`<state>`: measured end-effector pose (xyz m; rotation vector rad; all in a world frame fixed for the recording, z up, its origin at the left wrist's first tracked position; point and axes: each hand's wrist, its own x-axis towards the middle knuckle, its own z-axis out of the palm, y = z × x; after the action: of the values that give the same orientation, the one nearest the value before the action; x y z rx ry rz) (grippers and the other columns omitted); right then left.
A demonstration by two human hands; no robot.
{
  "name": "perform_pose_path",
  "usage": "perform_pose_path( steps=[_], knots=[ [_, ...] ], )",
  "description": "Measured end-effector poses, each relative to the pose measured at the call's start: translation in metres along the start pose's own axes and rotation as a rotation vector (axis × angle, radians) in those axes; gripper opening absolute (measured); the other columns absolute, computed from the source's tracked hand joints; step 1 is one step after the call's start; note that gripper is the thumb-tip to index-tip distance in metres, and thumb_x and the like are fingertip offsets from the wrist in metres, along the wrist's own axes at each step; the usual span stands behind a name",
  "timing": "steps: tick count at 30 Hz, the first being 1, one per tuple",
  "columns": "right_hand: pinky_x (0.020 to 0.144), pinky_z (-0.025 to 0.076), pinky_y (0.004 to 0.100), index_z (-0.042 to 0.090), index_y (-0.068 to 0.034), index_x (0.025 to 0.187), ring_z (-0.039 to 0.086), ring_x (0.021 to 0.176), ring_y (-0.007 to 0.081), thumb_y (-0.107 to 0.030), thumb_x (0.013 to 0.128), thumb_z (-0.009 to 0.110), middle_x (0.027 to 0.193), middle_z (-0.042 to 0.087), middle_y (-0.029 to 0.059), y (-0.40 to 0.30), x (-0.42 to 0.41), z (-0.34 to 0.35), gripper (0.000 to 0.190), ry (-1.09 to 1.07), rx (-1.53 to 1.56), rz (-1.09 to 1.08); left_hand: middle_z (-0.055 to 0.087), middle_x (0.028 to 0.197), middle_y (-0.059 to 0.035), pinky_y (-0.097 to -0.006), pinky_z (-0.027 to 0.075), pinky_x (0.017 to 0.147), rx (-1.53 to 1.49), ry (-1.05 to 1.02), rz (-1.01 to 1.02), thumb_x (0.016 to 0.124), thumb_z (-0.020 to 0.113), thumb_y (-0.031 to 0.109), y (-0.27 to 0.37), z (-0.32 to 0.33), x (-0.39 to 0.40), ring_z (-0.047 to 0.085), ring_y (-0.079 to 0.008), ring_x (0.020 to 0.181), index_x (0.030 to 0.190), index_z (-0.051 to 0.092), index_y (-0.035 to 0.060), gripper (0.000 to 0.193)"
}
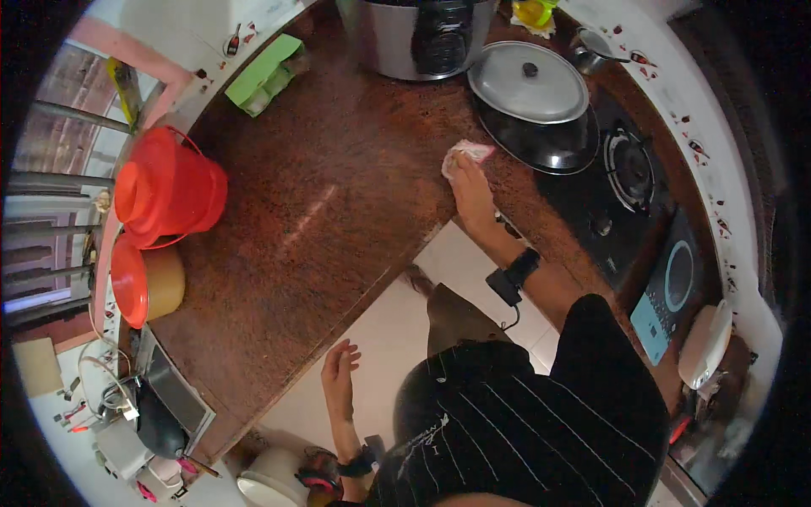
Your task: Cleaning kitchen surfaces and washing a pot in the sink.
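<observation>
My right hand [473, 195] presses a bunched white and pink cloth [467, 156] onto the reddish-brown countertop [342, 158], close to its inner corner. Just beyond the cloth lies a black wok or pan [557, 151], with a domed metal lid [531, 82] resting over part of it. My left hand [339, 374] hangs over the floor in front of the counter edge, fingers loosely apart and holding nothing. Both wrists wear black straps.
A large metal cooker [393, 41] stands at the back, a green egg carton [265, 75] to its left. Red lidded bucket [171, 187] and tan pot [166, 282] line the left wall. Rightward are a gas stove [595, 209], an induction plate [666, 285] and a small saucepan [592, 52].
</observation>
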<state>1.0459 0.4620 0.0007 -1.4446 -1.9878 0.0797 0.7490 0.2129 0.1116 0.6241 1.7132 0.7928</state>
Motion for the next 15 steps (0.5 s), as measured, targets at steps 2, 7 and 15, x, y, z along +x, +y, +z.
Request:
perform_pose_path(
  steps=[2,7,15],
  knots=[
    [0.099,0.029,0.0374,0.046,0.0,0.116,0.037,0.119,0.0313,-0.007,0.087,0.041,0.125,0.044,0.0148,-0.031,-0.018,0.018,0.03,-0.024,0.673,0.256,0.058,0.105,-0.0105,-0.029,0.044,0.077,-0.037,0.028,-0.037,0.09,0.046,0.02,-0.003,-0.009,0.003,0.057,-0.0181,0.093,0.114,0.052,0.0032,0.029],
    [0.103,0.026,0.0366,0.046,-0.003,0.117,0.032,0.124,0.0294,-0.005,0.083,0.042,0.128,0.04,0.0147,-0.121,-0.05,0.034,0.034,-0.421,1.186,0.234,0.058,0.104,-0.0105,-0.0287,0.045,0.077,-0.102,0.059,-0.066,0.091,0.045,0.018,-0.011,-0.019,0.01,0.057,-0.0183,0.092,0.113,0.052,0.0031,0.028],
    [0.102,0.029,0.0362,0.051,-0.005,0.111,0.033,0.123,0.0298,0.001,0.076,0.046,0.129,0.04,0.0124,-0.3,-0.047,0.121,0.036,-0.655,0.786,-0.486,0.059,0.103,-0.0096,-0.0284,0.046,0.075,-0.088,0.116,0.005,0.091,0.044,0.018,-0.009,-0.044,0.014,0.058,-0.0182,0.091,0.113,0.052,0.003,0.027]
  ],
)
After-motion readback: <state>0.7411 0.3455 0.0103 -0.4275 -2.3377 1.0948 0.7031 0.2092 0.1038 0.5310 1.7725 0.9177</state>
